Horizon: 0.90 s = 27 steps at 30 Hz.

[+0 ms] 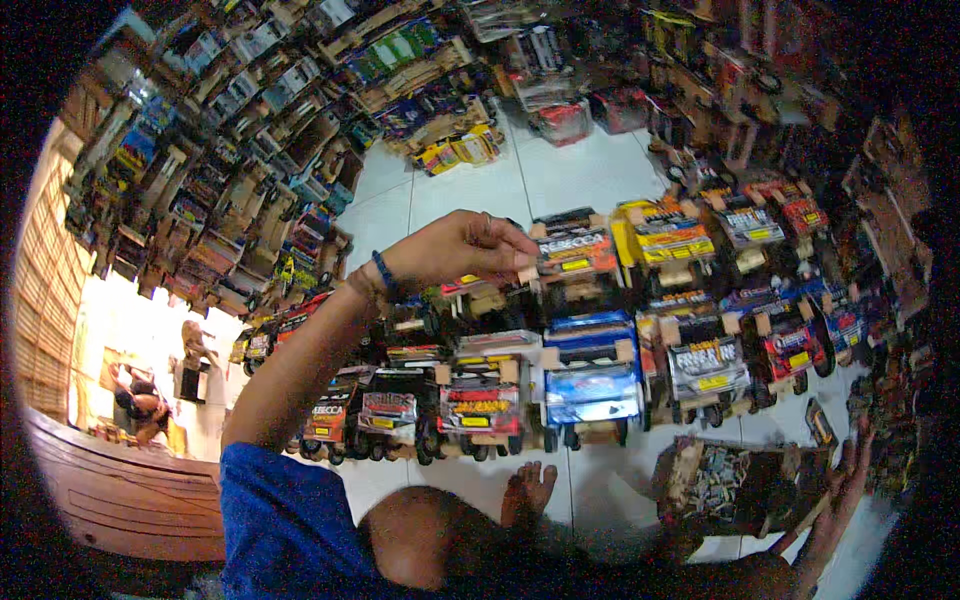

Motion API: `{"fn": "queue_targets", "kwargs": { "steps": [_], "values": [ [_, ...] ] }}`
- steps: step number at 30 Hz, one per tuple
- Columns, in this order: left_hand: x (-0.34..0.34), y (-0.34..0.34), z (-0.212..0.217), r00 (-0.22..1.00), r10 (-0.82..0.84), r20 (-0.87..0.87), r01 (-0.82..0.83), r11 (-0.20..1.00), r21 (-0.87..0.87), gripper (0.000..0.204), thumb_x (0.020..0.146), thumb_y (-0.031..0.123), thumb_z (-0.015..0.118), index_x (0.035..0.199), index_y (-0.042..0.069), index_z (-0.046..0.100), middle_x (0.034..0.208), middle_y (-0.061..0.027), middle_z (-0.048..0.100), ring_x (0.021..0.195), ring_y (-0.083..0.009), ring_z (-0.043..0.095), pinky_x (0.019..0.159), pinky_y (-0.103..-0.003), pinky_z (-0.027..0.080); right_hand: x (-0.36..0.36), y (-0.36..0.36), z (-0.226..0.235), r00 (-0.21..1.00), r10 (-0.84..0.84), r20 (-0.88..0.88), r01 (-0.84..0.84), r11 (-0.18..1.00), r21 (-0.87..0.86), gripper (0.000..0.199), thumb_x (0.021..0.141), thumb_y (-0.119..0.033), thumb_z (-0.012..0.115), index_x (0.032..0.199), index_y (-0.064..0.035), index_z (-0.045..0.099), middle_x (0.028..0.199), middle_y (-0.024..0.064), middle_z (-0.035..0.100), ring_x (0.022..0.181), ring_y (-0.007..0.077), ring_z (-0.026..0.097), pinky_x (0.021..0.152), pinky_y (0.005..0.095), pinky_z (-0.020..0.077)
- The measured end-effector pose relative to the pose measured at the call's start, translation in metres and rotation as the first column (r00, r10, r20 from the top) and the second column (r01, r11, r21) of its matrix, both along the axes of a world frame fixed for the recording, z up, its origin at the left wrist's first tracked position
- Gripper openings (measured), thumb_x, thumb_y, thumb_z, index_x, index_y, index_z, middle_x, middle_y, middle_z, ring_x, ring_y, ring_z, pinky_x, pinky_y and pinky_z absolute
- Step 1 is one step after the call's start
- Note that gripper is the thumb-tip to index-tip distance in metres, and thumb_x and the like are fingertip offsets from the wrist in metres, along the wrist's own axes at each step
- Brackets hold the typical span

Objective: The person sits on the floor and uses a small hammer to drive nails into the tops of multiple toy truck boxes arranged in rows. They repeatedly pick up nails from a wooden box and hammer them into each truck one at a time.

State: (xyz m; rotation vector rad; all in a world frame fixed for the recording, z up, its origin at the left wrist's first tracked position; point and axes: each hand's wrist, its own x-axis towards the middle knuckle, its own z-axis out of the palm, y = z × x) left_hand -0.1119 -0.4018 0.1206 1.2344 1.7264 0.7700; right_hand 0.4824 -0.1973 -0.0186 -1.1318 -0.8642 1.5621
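My left hand (pixel 478 247), with a dark blue band at its wrist, reaches over the rows of toy trucks. Its fingers are pinched together at the left edge of an orange and black toy truck (pixel 577 250); whatever is between the fingertips is too small to make out. Far to the right, my right hand (pixel 845 485) has its fingers stretched out beside an open box (pixel 775 490). Small pale pieces (pixel 715 478) fill the left part of this box. A blue toy truck (pixel 592 375) stands in the row nearest me, below my left hand.
More trucks stand alongside, including a yellow one (pixel 665 240) and a black and silver one (pixel 705 365). Many others crowd the far and left sides of the tiled floor (pixel 460 205). My bare foot (pixel 530 492) rests before the near row. Another person (pixel 145 405) is in the bright doorway.
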Motion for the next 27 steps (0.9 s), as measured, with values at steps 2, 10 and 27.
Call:
{"fn": "queue_targets", "kwargs": {
  "steps": [2,10,27],
  "values": [
    [-0.039,-0.006,-0.014,1.0,0.026,0.016,-0.026,1.0,-0.002,0.029,0.095,0.024,0.069,0.115,0.001,0.07,0.096,-0.0021,0.072,0.084,-0.0083,0.065,0.077,-0.024,0.054,-0.033,-0.043,0.017,1.0,-0.01,0.028,0.013,0.996,-0.091,0.049,0.104,-0.039,0.047,0.15,-0.0195,0.044,0.144,0.0114,0.049,0.087,0.0075,0.062,0.049,0.013,0.0413],
    [-0.113,0.001,-0.078,0.961,0.179,0.213,-0.185,0.983,0.01,0.032,0.094,0.029,0.07,0.112,0.003,0.072,0.096,-0.0001,0.073,0.078,-0.0061,0.062,0.07,-0.021,0.052,-0.085,-0.094,0.098,0.723,0.226,0.653,-0.136,0.973,-0.186,0.079,0.096,-0.064,0.047,0.155,-0.0152,0.028,0.154,0.0138,0.039,0.128,0.0361,0.051,0.088,0.0395,0.0527],
    [-0.123,0.01,-0.094,0.991,0.09,0.1,-0.093,0.995,0.033,0.034,0.091,0.035,0.074,0.106,0.004,0.075,0.083,0.0018,0.07,0.071,-0.0044,0.057,0.063,-0.021,0.047,-0.3,-0.075,0.156,0.44,0.592,0.675,-0.783,0.621,-0.035,0.045,0.105,-0.027,0.047,0.145,-0.0085,0.044,0.069,-0.0094,0.044,0.055,0.0007,0.037,0.047,0.0194,0.0326]
  ]
}}
